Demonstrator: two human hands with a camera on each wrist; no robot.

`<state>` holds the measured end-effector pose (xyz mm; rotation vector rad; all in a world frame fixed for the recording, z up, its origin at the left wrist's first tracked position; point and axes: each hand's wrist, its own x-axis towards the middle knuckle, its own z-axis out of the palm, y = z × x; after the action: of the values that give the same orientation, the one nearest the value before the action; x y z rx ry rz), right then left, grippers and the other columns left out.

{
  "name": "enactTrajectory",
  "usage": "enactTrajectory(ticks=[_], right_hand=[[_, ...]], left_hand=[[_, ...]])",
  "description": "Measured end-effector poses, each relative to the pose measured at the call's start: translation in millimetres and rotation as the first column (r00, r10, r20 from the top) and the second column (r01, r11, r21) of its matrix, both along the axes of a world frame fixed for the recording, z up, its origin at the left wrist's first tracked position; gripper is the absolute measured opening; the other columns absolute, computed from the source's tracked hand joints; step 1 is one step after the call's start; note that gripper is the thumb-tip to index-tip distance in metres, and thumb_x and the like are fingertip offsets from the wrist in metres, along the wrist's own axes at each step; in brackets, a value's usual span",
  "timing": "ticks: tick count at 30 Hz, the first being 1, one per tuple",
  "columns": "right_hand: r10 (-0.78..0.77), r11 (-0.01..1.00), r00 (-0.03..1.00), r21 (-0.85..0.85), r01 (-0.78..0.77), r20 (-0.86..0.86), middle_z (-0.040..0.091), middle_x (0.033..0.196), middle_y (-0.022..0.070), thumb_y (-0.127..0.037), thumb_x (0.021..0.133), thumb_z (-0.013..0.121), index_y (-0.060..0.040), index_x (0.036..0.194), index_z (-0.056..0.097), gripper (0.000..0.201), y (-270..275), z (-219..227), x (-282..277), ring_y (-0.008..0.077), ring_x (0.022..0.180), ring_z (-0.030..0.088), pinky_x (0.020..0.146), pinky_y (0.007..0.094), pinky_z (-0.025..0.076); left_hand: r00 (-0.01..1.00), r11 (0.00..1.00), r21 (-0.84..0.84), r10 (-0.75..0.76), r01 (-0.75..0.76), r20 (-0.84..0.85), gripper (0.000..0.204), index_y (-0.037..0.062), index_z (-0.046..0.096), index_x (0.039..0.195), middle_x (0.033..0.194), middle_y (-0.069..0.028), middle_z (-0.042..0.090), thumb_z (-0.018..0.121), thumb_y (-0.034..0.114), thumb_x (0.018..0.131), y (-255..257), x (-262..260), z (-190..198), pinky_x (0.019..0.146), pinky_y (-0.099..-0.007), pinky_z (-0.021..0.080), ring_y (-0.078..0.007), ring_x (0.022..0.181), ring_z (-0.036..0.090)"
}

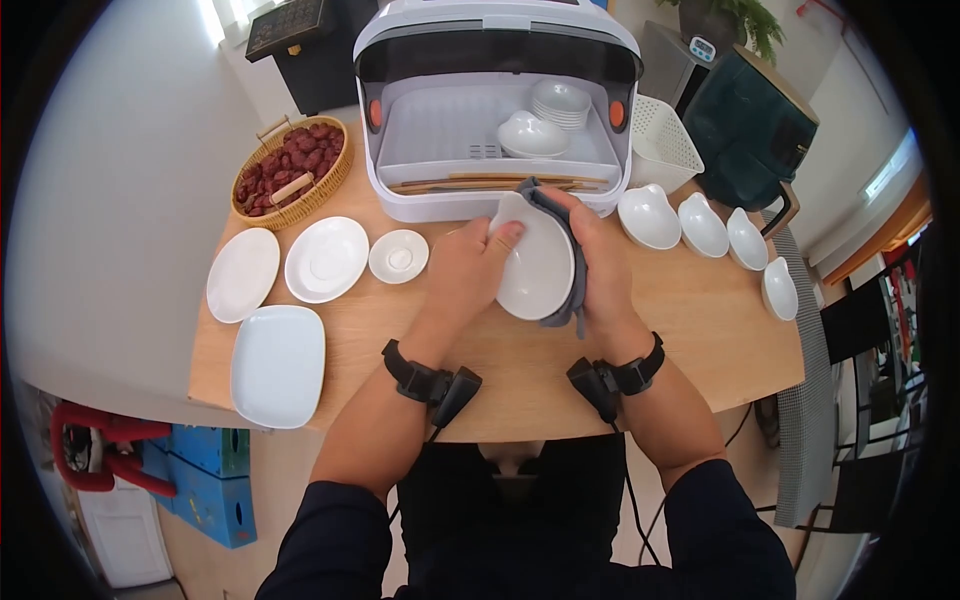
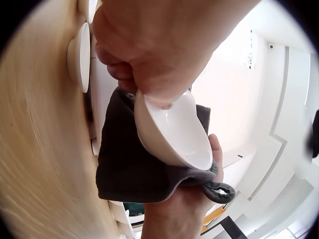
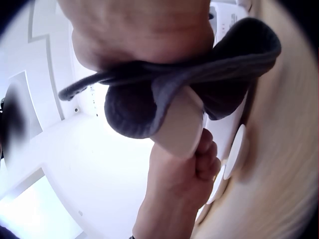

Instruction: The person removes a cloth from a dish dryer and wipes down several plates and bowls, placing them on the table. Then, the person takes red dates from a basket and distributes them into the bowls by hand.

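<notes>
Over the middle of the table, my left hand (image 1: 462,270) grips a white bowl (image 1: 537,265) with a narrowed lip, thumb pressed on its inner side near the rim. The bowl is tilted with its hollow towards me. A dark grey cloth (image 1: 578,292) lies around the bowl's right side, held against it by my right hand (image 1: 606,262). In the left wrist view, the cloth (image 2: 134,154) hangs below the bowl (image 2: 174,130), its hanging loop sticking out by the right hand. From the right wrist, folds of cloth (image 3: 224,74) hide much of the bowl's outside.
A white dish cabinet (image 1: 400,208) stands open behind, with bowls (image 1: 533,135) and chopsticks (image 1: 480,185) inside. Plates (image 1: 327,260) and a square dish (image 1: 278,366) lie left, below a wicker basket (image 1: 243,190) of dark red fruit. Several lipped bowls (image 1: 649,217) line the right side.
</notes>
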<state>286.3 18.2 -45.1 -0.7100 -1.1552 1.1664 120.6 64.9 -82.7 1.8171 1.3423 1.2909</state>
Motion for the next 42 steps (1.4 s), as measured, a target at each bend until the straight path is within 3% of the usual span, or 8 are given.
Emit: enactTrajectory(ticks=[5,14,18,20,26,28,37,42], right_hand=[[0.121,0.974,0.984,-0.176,-0.143,-0.131,0.068,0.128,0.0093,-0.034,0.11,0.046,0.0003,0.142,0.058,0.049,-2.7,12.0,5.4,0.0157,0.115,0.064,0.1,0.0304,0.052],[0.209,0.798,0.854,-0.422,-0.43,-0.476,0.072,0.12,0.0076,-0.042,0.108,0.054,-0.0053,0.13,0.064,0.044,10.7,-8.6,0.4,0.0156,0.103,0.071,0.089,0.0328,0.059],[0.176,0.822,0.902,-0.446,-0.355,-0.394,0.072,0.119,0.0066,-0.042,0.105,0.061,-0.0028,0.132,0.063,0.048,10.5,-2.4,1.6,0.0143,0.104,0.069,0.088,0.0306,0.057],[0.07,0.971,0.983,-0.238,-0.028,0.17,0.071,0.112,0.0045,-0.039,0.101,0.068,0.0011,0.131,0.065,0.05,10.4,-1.2,4.1,0.0099,0.098,0.065,0.083,0.0269,0.054],[-0.024,0.961,0.982,-0.268,0.074,0.186,0.071,0.102,0.0027,-0.027,0.098,0.072,0.0059,0.126,0.066,0.044,8.0,3.9,5.9,0.008,0.084,0.064,0.076,0.0248,0.052],[-0.001,0.952,0.995,-0.306,0.032,0.101,0.072,0.101,0.0028,-0.025,0.098,0.072,0.0058,0.126,0.066,0.043,7.9,4.3,4.6,0.0081,0.083,0.064,0.075,0.0248,0.053],[0.094,0.963,0.961,-0.27,-0.021,0.26,0.072,0.104,0.0027,-0.03,0.098,0.073,0.0032,0.124,0.069,0.042,3.2,20.7,25.2,0.0074,0.082,0.064,0.073,0.0255,0.053],[-0.468,0.875,0.747,0.365,0.318,0.472,0.069,0.1,0.0042,-0.026,0.098,0.069,-0.0038,0.119,0.072,0.03,-3.8,25.2,11.3,0.0142,0.08,0.066,0.073,0.0288,0.053]], left_hand=[[0.983,0.983,-0.032,-0.179,0.178,-0.033,0.051,0.0017,0.065,0.079,0.064,-0.0159,0.065,0.068,0.049,0.098,-9.5,0.1,9.0,0.056,-0.0423,0.049,-0.0355,0.059,0.065],[0.97,0.917,0.364,0.215,-0.161,-0.113,0.049,0.0061,0.061,0.072,0.055,-0.0119,0.057,0.069,0.048,0.096,5.3,-16.3,14.7,0.048,-0.0438,0.043,-0.0343,0.05,0.059],[0.909,0.893,0.316,0.384,-0.32,-0.162,0.045,0.0061,0.063,0.075,0.064,-0.0122,0.062,0.068,0.044,0.098,12.0,-26.8,19.1,0.053,-0.043,0.045,-0.0332,0.057,0.062],[0.893,0.899,0.284,0.399,-0.335,-0.209,0.041,0.0064,0.067,0.079,0.071,-0.0127,0.065,0.068,0.042,0.099,11.9,-25.9,19.2,0.056,-0.0421,0.048,-0.0326,0.063,0.064],[0.804,0.944,0.115,-0.325,0.311,0.498,0.046,0.0041,0.065,0.135,0.125,-0.0131,0.07,0.059,0.039,0.105,-2.1,-13.9,26.3,0.095,-0.0387,0.054,-0.0283,0.112,0.069],[0.241,0.743,0.127,-0.367,0.657,0.899,0.06,0.0026,0.052,0.146,0.141,-0.0107,0.062,0.049,0.049,0.108,-3.9,-10.4,22.5,0.112,-0.0409,0.046,-0.0271,0.13,0.059],[0.198,0.789,0.076,-0.245,0.609,0.949,0.067,0.0042,0.048,0.149,0.143,-0.0118,0.059,0.034,0.056,0.11,4.5,-23.2,27.8,0.113,-0.0441,0.045,-0.0278,0.132,0.058],[0.251,0.703,-0.008,-0.243,0.711,0.937,0.07,0.0035,0.049,0.148,0.141,-0.0125,0.06,0.033,0.06,0.109,-2.8,-5.7,22.3,0.111,-0.0425,0.048,-0.0269,0.13,0.059]])
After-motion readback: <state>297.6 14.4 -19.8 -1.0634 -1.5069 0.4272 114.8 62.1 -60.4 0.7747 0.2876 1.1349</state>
